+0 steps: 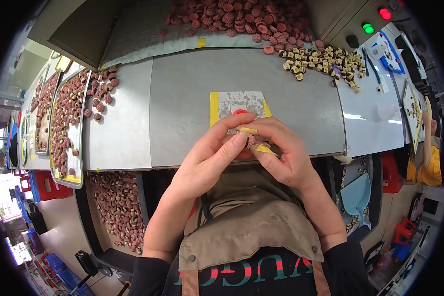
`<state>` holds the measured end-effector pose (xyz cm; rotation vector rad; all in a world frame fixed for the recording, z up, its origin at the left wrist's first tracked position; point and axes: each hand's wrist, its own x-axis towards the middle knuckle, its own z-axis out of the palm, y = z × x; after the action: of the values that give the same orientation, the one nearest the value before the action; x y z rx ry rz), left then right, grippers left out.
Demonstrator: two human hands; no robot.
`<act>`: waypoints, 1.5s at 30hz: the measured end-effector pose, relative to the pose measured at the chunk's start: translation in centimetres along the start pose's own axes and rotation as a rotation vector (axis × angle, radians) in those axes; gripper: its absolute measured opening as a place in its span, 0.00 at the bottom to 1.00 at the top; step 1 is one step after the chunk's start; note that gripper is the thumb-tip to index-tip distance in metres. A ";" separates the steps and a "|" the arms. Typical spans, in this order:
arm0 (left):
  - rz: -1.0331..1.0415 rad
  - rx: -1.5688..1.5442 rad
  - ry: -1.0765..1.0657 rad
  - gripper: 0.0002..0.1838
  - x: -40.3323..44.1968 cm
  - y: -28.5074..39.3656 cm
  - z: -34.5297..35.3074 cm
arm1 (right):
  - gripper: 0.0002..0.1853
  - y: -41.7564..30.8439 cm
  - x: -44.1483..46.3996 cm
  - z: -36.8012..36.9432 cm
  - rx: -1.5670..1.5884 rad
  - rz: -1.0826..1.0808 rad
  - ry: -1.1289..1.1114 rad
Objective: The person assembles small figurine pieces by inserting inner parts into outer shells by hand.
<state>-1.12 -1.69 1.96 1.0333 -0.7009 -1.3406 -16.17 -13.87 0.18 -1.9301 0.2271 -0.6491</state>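
My left hand (209,155) and my right hand (286,150) meet over the front edge of the grey table, fingers curled together. Between their fingertips is a small pinkish-red, bumpy, raspberry-like piece (251,140), mostly covered by the fingers. My left thumb presses against its side. Yellow tape wraps the thumb and a finger of my right hand, which closes on the piece from the other side. Just beyond the hands lies a whitish, speckled plate with yellow tape edges (251,98). A red ring (240,112) shows on it, partly hidden by my fingers.
Pink bumpy cups (241,19) are heaped at the back, beside cream-and-dark small blocks (325,61). A tray (79,143) of bumpy pieces stands left. Below are a drawer of pieces (116,207) and a blue dustpan (356,195). Another person's yellow sleeve (431,165) appears far right.
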 end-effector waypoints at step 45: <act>0.610 1.351 0.636 0.14 13.9 6.2 -15.5 | 0.16 5.6 3.2 -9.8 -0.676 0.109 0.253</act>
<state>17.35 -12.76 -1.00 1.9266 -1.2921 0.1910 -17.97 -25.46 -0.67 -2.4452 0.7885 -0.8106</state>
